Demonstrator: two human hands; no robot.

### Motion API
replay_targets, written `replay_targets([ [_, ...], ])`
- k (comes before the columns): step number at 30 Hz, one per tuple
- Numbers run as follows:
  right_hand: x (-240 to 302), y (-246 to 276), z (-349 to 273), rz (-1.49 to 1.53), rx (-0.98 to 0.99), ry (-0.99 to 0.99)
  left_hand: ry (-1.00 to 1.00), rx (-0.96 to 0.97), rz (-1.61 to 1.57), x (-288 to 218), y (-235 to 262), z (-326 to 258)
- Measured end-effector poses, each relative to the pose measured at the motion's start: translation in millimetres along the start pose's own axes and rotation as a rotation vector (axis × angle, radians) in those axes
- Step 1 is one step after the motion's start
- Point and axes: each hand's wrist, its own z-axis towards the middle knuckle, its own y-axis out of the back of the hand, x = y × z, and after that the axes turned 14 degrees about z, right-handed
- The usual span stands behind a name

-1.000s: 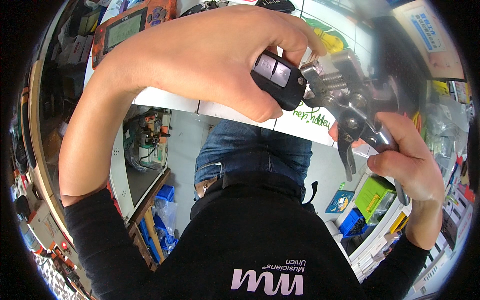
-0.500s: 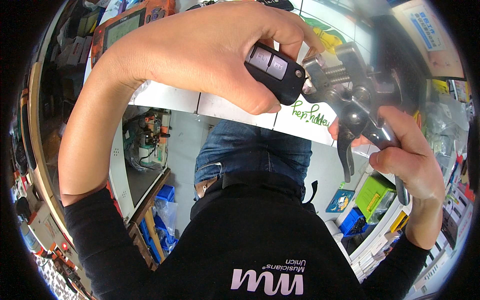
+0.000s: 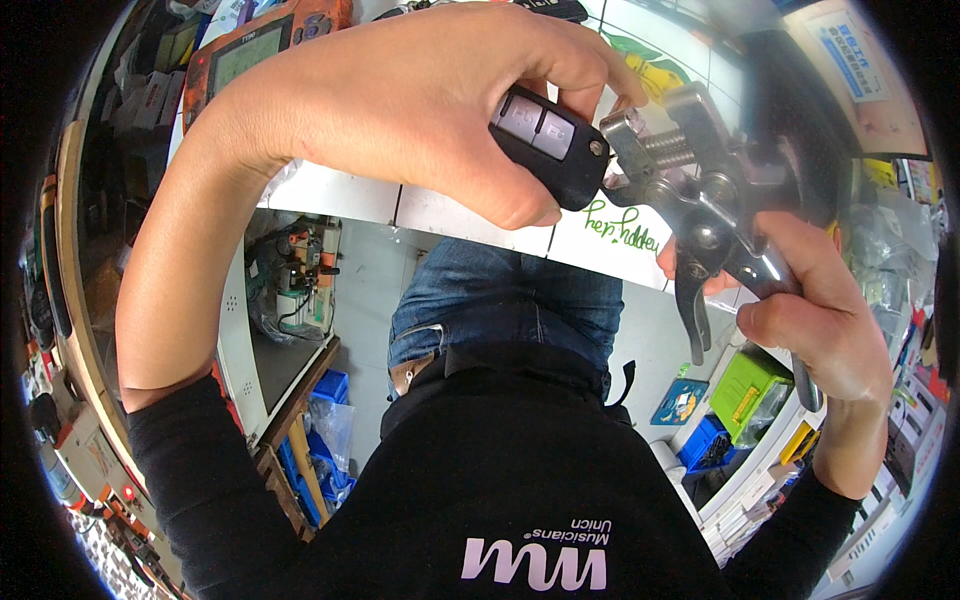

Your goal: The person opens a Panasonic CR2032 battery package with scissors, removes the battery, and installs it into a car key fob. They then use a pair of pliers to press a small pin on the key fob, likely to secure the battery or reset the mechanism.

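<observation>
Above the white worktop, my left hand (image 3: pixel 470 120) grips a black car key fob (image 3: pixel 545 145) with two grey buttons, its thumb along the near edge and its fingers over the far side. My right hand (image 3: pixel 815 300) is closed round the handles of metal pliers (image 3: pixel 705 200) that have a spring and a pivoting jaw block. The pliers' jaws meet the fob's right end, by its small round screw or pin. What exactly sits between the jaws is too small to make out.
An orange handheld device with a screen (image 3: pixel 255 55) lies on the worktop (image 3: pixel 440 212) at far left. Behind my left hand is another dark object (image 3: pixel 555 8). Below the worktop stand a green box (image 3: pixel 748 395) and a blue bin (image 3: pixel 708 445) at right, with blue trays (image 3: pixel 325 440) at left.
Hardly anything differs. The pliers and my right hand have shifted very slightly, while my left hand keeps the key fob in the same place.
</observation>
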Motion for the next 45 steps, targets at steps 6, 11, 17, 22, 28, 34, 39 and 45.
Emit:
replay_targets([
  [6, 0.5, -3.7, 1.8, 0.119, -0.038, 0.009, -0.009, 0.083, -0.036, -3.4, 11.6, -5.6],
  [11, 4.2, -0.8, 0.7, 0.050, -0.043, -0.081, -0.018, 0.049, -0.022, 0.5, 9.1, -8.1],
  [17, 4.8, -3.4, 1.4, 0.128, -0.032, -0.053, 0.078, 0.064, 0.052, -1.0, 8.1, -6.9],
  [22, -2.7, -9.8, -0.7, 0.241, -0.097, 0.054, -0.013, 0.073, -0.032, 5.8, 9.8, -10.2],
  [28, -14.6, -15.0, -4.1, 0.252, -0.176, 0.128, 0.160, 0.030, 0.319, 5.7, -3.5, -5.0],
  [34, -17.4, -10.4, 5.9, 0.364, -0.060, 0.135, 0.355, -0.127, -0.254, -14.3, -1.5, -11.5],
  [39, -22.7, -14.3, 17.2, 0.502, 0.024, 0.197, 0.218, -0.179, -0.174, 35.2, -3.7, -9.5],
  [45, -30.4, -28.3, 28.3, 0.770, 0.004, 0.295, -0.082, -0.156, -0.947, 70.4, -25.0, -15.7],
])
